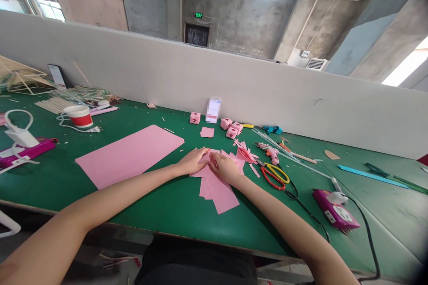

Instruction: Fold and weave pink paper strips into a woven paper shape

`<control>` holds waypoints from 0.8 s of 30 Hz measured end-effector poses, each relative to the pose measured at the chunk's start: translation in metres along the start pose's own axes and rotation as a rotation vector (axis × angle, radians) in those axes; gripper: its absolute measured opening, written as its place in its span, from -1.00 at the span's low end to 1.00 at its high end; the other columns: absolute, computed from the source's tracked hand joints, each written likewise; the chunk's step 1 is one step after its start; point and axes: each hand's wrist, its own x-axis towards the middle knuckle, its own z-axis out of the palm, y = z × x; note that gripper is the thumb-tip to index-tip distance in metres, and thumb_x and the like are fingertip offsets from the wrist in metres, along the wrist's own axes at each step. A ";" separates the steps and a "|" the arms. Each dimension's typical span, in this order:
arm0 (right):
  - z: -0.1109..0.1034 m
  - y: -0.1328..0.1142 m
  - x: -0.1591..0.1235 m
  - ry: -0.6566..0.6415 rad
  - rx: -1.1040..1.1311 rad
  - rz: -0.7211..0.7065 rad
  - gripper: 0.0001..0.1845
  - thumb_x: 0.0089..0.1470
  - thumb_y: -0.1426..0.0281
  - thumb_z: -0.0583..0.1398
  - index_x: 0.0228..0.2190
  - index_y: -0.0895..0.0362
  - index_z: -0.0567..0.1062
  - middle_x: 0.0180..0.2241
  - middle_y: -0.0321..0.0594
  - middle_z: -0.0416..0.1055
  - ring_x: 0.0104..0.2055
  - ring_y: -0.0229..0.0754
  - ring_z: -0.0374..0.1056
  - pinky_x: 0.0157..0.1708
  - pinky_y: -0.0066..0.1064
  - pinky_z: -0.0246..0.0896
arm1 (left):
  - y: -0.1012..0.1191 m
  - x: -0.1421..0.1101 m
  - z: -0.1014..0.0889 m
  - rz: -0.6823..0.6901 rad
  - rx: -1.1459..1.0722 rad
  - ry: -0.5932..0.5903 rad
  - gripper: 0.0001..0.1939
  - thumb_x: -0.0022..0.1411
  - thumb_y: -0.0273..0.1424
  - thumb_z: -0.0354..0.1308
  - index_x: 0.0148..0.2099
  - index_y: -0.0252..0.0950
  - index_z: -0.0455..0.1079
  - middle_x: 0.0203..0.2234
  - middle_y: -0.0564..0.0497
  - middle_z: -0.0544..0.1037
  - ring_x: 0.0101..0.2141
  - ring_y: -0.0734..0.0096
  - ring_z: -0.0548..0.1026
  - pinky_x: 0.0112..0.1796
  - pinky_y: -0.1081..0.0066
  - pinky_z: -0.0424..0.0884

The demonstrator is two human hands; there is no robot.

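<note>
My left hand and my right hand meet over a pile of pink paper pieces on the green table. The fingers of both are closed on a small pink paper piece, largely hidden under them. Just right of the pile lie red and yellow handled scissors, their blades among folded pink paper and narrow strips. A small stack of pink paper squares lies beyond my hands. Several pink paper cubes stand farther back, one cube apart on the left and a cluster on the right.
A large pink sheet lies left. A phone leans on the grey partition. At right are a pink glue gun, its black cord and a magenta power strip. A red-white cup and another power strip stand far left.
</note>
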 end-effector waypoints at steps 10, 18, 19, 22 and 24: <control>0.004 0.000 -0.003 0.017 0.040 -0.035 -0.57 0.32 0.28 -0.03 0.15 0.13 0.26 0.11 -0.02 0.38 0.08 -0.08 0.36 -0.08 -0.31 0.27 | 0.001 -0.001 -0.001 0.004 0.003 0.057 -0.55 0.29 -0.28 0.03 0.17 -0.34 0.24 0.12 -0.22 0.42 0.14 0.08 0.36 0.12 0.14 0.28; 0.010 0.003 -0.002 0.116 0.085 -0.073 -0.59 0.33 0.29 -0.04 0.10 0.24 0.28 0.04 0.06 0.41 0.12 -0.07 0.30 0.08 -0.28 0.15 | 0.007 -0.005 -0.005 0.062 -0.040 0.043 -0.65 0.33 -0.33 -0.03 0.14 -0.23 0.27 0.02 -0.12 0.51 0.02 0.14 0.47 0.00 0.19 0.38; 0.009 0.003 -0.002 0.125 0.083 -0.056 -0.58 0.32 0.28 -0.03 0.10 0.26 0.27 0.07 0.08 0.39 0.15 -0.05 0.28 0.10 -0.26 0.13 | 0.007 -0.005 -0.005 0.052 -0.051 0.046 -0.62 0.32 -0.34 -0.01 0.16 -0.23 0.23 0.03 -0.12 0.50 0.03 0.14 0.46 0.00 0.19 0.38; 0.007 0.004 -0.003 0.124 0.091 0.001 -0.57 0.30 0.27 0.00 0.10 0.25 0.27 0.10 0.11 0.35 0.17 -0.02 0.25 0.12 -0.22 0.10 | 0.004 -0.005 -0.004 0.033 -0.111 0.076 -0.53 0.29 -0.33 0.05 0.22 -0.24 0.15 0.06 -0.12 0.49 0.07 0.15 0.44 0.05 0.18 0.35; 0.006 0.004 -0.004 0.123 0.116 0.010 -0.59 0.30 0.28 0.00 0.09 0.22 0.27 0.07 0.08 0.38 0.15 -0.03 0.27 0.09 -0.23 0.13 | 0.004 -0.005 -0.004 0.039 -0.162 0.101 -0.51 0.27 -0.33 0.09 0.22 -0.24 0.15 0.07 -0.12 0.47 0.08 0.18 0.43 0.06 0.21 0.35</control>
